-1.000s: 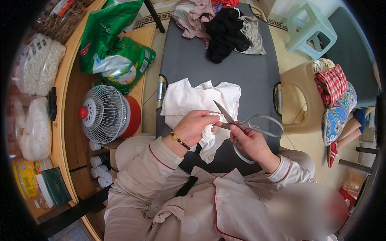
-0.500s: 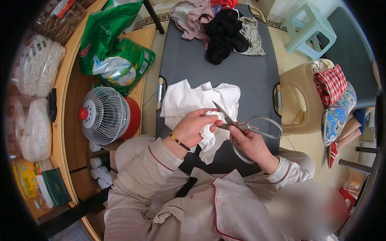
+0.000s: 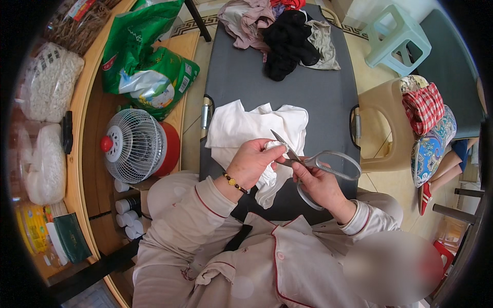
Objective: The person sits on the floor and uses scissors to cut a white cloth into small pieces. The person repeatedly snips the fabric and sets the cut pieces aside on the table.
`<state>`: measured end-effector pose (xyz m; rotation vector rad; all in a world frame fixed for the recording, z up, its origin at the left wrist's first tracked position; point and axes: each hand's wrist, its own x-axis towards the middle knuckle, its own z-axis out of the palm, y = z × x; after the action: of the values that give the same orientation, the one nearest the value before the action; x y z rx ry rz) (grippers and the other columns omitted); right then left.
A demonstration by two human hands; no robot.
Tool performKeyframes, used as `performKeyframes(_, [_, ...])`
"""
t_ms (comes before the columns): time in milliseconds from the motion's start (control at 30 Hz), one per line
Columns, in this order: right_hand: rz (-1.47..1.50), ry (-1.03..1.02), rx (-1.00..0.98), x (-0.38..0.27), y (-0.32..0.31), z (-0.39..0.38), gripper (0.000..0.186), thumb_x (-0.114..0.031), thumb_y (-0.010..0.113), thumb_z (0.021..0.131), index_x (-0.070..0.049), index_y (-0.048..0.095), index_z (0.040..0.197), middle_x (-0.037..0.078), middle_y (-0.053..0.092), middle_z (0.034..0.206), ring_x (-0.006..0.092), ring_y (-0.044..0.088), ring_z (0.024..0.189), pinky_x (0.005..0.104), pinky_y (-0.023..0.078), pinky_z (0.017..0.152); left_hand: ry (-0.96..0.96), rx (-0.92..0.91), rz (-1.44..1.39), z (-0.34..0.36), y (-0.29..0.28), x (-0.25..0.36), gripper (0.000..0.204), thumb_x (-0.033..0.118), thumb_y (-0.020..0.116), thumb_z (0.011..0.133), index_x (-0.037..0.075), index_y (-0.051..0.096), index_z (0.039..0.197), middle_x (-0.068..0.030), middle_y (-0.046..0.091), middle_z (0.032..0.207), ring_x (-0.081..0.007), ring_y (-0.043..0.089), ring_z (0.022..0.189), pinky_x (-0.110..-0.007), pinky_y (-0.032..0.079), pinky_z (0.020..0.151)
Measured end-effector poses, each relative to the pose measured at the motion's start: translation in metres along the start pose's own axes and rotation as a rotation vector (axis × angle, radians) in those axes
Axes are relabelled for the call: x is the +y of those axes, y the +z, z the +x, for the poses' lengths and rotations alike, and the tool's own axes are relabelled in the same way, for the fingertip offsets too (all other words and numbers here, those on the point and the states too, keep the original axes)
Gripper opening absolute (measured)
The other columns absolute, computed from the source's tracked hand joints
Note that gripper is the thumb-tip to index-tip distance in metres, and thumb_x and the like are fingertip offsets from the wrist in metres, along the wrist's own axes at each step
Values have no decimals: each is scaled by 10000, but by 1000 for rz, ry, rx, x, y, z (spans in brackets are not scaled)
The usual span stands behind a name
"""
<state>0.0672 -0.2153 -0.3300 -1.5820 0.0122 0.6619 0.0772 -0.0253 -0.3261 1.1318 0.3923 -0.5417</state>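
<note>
Grey cot (image 3: 236,77) in a tiled room, viewed from above, with white cloth (image 3: 262,123) spread over its nearer half. Left hand (image 3: 250,162): above the near edge of the white cloth, fingers closed on a bunched portion of it; a beaded bracelet (image 3: 234,182) circles the wrist. Right hand (image 3: 322,187): at the right of the white cloth, gripping scissors (image 3: 291,153) by the looped handles, blades parted close to the left fingertips. Beyond the white cloth: heaped clothes (image 3: 287,46), pink, black and pale grey. Left of the white cloth: a wire-caged appliance (image 3: 134,146) with a red base. Right of the white cloth: a beige plastic stool (image 3: 374,97).
</note>
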Motion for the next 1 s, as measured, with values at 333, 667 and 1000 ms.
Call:
performKeyframes(333, [-25, -80, 6, 5, 3, -2, 226, -239, 579, 927, -25, 615, 987, -10, 580, 697, 56, 479, 615, 213, 380, 534, 20, -9, -124, 3, 1, -7, 73, 81, 592, 860, 8, 591, 863, -12, 535, 728, -80, 469, 628, -198, 379, 571])
performKeyframes(667, [22, -16, -9, 7, 5, -3, 236, -261, 571, 930, -43, 605, 1014, -18, 575, 704, 42, 445, 581, 198, 341, 485, 24, 31, -117, 1, 4, -5, 71, 62, 597, 845, 1, 592, 881, -10, 529, 717, -78, 470, 622, -197, 378, 569])
performKeyframes(1000, [23, 18, 4, 5, 4, -3, 274, -247, 603, 912, 10, 616, 1005, 19, 596, 713, 80, 520, 650, 233, 436, 592, 42, 31, -121, 2, 2, -7, 104, 47, 594, 851, -18, 592, 932, -1, 522, 709, -72, 460, 609, -192, 370, 555])
